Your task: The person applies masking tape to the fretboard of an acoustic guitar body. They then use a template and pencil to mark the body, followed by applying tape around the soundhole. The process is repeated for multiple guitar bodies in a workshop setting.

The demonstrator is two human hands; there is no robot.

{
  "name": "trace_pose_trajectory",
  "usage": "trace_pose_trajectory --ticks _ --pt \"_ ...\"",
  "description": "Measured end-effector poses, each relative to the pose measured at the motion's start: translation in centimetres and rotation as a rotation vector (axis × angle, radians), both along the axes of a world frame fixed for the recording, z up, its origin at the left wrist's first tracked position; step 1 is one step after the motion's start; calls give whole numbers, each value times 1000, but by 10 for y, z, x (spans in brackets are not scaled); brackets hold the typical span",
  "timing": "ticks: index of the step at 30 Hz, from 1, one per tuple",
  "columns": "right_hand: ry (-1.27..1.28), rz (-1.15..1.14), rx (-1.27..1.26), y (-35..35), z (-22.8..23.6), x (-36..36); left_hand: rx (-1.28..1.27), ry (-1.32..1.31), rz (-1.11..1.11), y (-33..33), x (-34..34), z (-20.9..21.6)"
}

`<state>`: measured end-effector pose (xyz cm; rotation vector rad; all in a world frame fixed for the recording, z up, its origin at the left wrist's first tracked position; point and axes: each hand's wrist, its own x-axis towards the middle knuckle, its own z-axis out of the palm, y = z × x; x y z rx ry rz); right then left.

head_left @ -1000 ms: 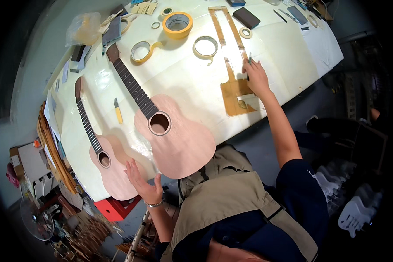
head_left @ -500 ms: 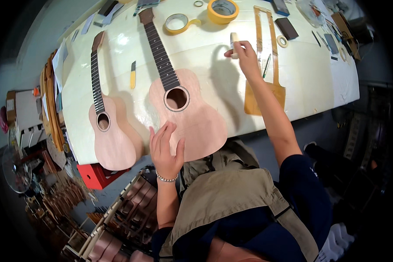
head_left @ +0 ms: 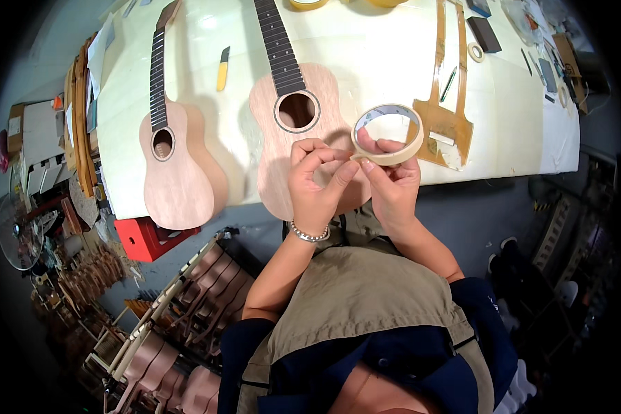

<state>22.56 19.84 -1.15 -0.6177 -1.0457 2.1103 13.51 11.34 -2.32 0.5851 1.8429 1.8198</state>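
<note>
My right hand [head_left: 397,190] grips a roll of cream masking tape [head_left: 412,146], some fingers inside its ring and the thumb at its near edge. My left hand [head_left: 315,181] is closed, thumb and fingertips pinching at the tape's edge where the two hands meet; the loose end is too small to make out clearly. Beneath and beyond the hands lies an unfinished ukulele [head_left: 272,155] of pale bare wood with a dark fretboard, its lower body partly covered by them. A second, smaller bare-wood ukulele [head_left: 176,183] lies to the left.
Between the ukulele necks rests a yellow utility knife [head_left: 223,70]. At right lie a brown paddle-shaped template [head_left: 455,134], a pen [head_left: 448,84], a small tape roll [head_left: 475,52] and a dark block [head_left: 485,34]. A red box [head_left: 152,239] and racked instrument bodies [head_left: 217,279] stand below the table's left side.
My right hand has brought the tape roll from the far right of the table back toward me. My left hand has left the ukulele's body and come to the roll. The view has shifted.
</note>
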Motion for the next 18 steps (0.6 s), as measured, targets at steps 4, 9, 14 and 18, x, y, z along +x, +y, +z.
trace_pose_trajectory --ticks 4,9,14,18 --pt "338 153 -331 -8 0 9 -56 -99 -6 -19 7 5" --pt "-151 219 319 14 -7 31 -347 145 22 -70 -8 -3" --pt "-787 -18 1471 15 -41 7 -583 519 55 -70 -34 -25" --pt "-792 -38 1531 18 -48 -2 -601 562 47 -63 -36 -29"
